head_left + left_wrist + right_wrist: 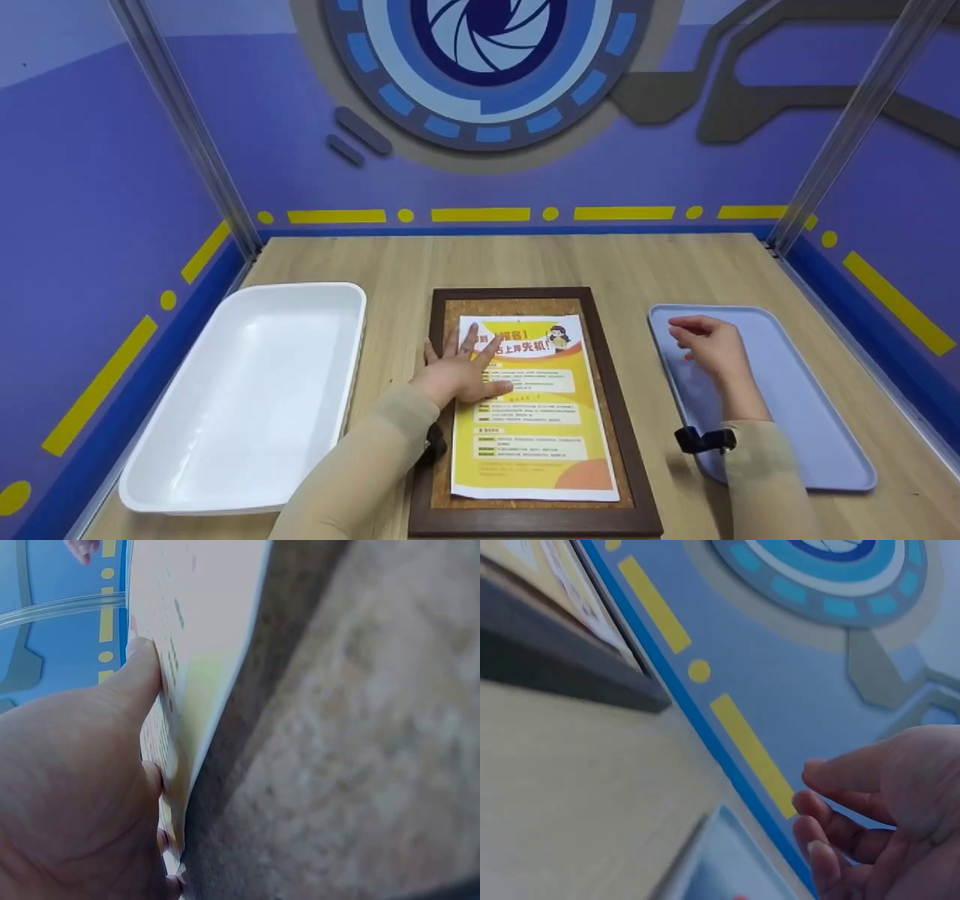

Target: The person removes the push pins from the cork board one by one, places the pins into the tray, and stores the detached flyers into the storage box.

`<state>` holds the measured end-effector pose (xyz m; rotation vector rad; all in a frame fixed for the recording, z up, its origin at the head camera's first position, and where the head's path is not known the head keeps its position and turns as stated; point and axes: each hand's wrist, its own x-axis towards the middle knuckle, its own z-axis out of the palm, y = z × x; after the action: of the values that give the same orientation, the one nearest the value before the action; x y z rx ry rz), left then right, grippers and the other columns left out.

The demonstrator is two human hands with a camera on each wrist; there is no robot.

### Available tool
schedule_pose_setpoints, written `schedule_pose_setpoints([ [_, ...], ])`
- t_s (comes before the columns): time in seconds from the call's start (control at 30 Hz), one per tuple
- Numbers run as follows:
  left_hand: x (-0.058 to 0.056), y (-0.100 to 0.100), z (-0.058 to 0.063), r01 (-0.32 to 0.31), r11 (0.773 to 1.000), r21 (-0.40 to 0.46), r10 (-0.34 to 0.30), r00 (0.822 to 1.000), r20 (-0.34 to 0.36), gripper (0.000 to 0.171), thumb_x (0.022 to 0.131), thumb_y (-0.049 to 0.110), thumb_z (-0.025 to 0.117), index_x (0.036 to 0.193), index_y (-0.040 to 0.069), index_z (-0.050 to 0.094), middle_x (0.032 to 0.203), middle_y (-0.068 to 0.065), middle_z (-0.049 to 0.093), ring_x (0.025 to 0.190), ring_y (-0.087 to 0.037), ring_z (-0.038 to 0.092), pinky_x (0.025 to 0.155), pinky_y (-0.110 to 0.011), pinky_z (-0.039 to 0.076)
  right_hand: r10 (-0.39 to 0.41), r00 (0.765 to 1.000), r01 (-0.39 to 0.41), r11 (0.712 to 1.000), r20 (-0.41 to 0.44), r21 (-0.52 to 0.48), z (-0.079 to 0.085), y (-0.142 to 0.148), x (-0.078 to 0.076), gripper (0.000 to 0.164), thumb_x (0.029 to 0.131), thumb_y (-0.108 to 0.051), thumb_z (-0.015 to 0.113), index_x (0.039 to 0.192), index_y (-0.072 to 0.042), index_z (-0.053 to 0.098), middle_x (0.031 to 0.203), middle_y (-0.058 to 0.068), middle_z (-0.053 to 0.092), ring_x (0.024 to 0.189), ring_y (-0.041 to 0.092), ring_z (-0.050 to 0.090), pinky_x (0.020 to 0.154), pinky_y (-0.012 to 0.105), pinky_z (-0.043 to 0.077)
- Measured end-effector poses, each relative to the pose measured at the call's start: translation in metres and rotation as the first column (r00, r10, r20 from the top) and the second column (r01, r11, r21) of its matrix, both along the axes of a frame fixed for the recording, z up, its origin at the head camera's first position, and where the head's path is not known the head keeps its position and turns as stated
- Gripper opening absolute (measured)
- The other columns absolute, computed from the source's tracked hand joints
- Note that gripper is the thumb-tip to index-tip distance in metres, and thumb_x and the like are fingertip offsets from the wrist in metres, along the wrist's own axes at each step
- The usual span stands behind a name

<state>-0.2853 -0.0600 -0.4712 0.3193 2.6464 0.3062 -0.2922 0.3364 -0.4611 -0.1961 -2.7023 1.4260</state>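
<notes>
My left hand [461, 375] lies with fingers spread on the upper left of a yellow printed poster [536, 442]. In the left wrist view the thumb [139, 679] rests along the sheet, whose edge lifts off the cork. Beneath the poster is a cork board [512, 307] with a dark brown wooden frame [517, 521]. My right hand [712, 352] hovers over the far left part of a blue-grey tray [787, 420], fingers loosely curled. In the right wrist view nothing shows between thumb and fingertips. A tiny red-orange thing [688, 357] shows in the tray just below them.
A deep white plastic tray [255, 397] stands on the left of the wooden table [397, 262]. Blue printed panels [480, 180] enclose the back and both sides, with metal posts at the corners.
</notes>
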Motion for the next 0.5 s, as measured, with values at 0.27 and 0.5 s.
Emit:
schedule_pose_setpoints([
  [0.27, -0.001, 0.001, -0.005, -0.033, 0.998, 0.047, 0.034, 0.999, -0.021, 0.094, 0.091, 0.074, 0.055, 0.165, 0.039, 0.009, 0.175, -0.006, -0.011, 0.159, -0.036, -0.019, 0.123, -0.067, -0.016, 0.205, 0.96, -0.138, 0.94, 0.192, -0.312, -0.006, -0.043, -0.001, 0.053, 0.102, -0.024, 0.065, 0.142, 0.009, 0.053, 0.108, -0.004, 0.075, 0.09, 0.003, 0.071, 0.078, 0.024, 0.059],
  [0.5, 0.01, 0.011, -0.003, -0.154, 0.982, 0.112, 0.172, 0.969, -0.177, 0.114, 0.082, 0.068, 0.074, 0.166, 0.013, 0.02, 0.17, -0.028, 0.014, 0.16, -0.044, 0.011, 0.13, -0.056, 0.014, 0.202, 0.935, -0.128, 0.959, 0.292, -0.254, -0.025, -0.068, -0.002, 0.054, 0.101, -0.02, 0.064, 0.144, 0.01, 0.05, 0.127, 0.019, 0.067, 0.098, 0.011, 0.067, 0.077, 0.025, 0.058],
])
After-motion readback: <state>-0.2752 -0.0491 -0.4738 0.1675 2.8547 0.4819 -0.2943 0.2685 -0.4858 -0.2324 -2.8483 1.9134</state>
